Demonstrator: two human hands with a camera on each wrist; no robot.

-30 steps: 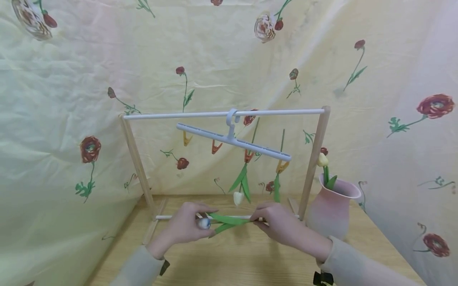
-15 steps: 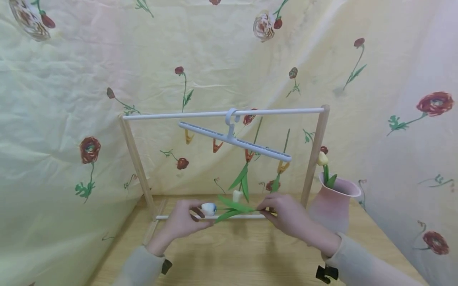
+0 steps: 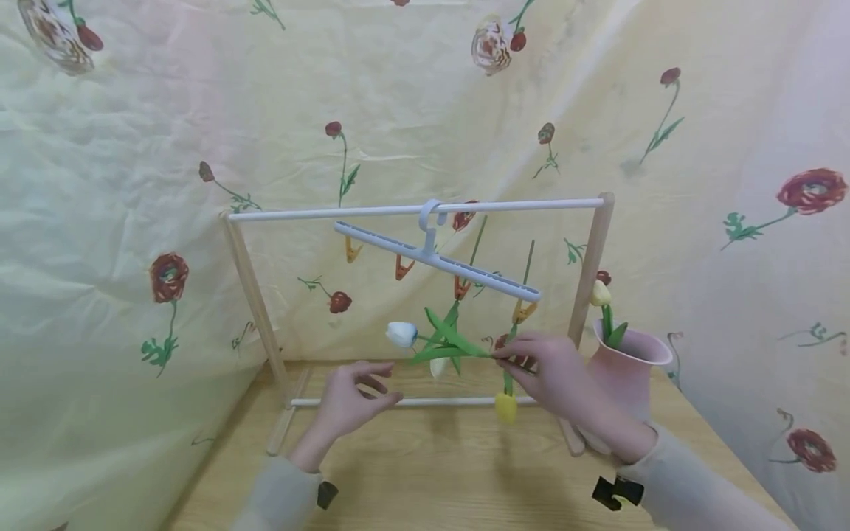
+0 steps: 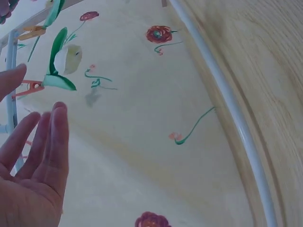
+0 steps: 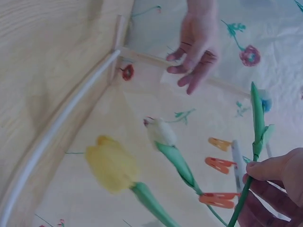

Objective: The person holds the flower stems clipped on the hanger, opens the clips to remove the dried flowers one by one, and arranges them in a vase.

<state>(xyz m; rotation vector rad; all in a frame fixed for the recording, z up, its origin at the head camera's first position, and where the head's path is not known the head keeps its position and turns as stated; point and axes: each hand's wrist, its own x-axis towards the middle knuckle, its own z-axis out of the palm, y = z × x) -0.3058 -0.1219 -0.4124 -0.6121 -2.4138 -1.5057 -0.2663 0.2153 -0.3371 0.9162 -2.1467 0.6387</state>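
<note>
My right hand (image 3: 547,372) pinches the green stem of a blue-and-white tulip (image 3: 402,334). The flower points left, its leaves overlapping a hanging white tulip (image 3: 438,366) in the head view. My left hand (image 3: 352,402) holds nothing, its fingers relaxed and apart, below and left of the bloom. A pale blue hanger (image 3: 432,258) hangs tilted, its right end lower. Its orange clip (image 5: 220,199) grips the white tulip, and a yellow clip (image 3: 524,310) grips a yellow tulip (image 3: 506,407); both hang head down. A yellow clip (image 3: 353,251) and a red-orange clip (image 3: 403,268) on the left hold nothing.
The hanger hooks over the white top bar (image 3: 299,214) of a wooden-legged rack (image 3: 252,310). A lower white bar (image 3: 425,402) runs close above the wooden table (image 3: 412,479). Behind the right leg stands a pink vase (image 3: 624,376) with a pale yellow tulip (image 3: 600,293). Flower-patterned cloth (image 3: 279,96) surrounds the table.
My left hand has let go of the blue-and-white tulip. My right hand has lifted it up and slightly right, toward the hanging flowers. The hanger has swayed a little.
</note>
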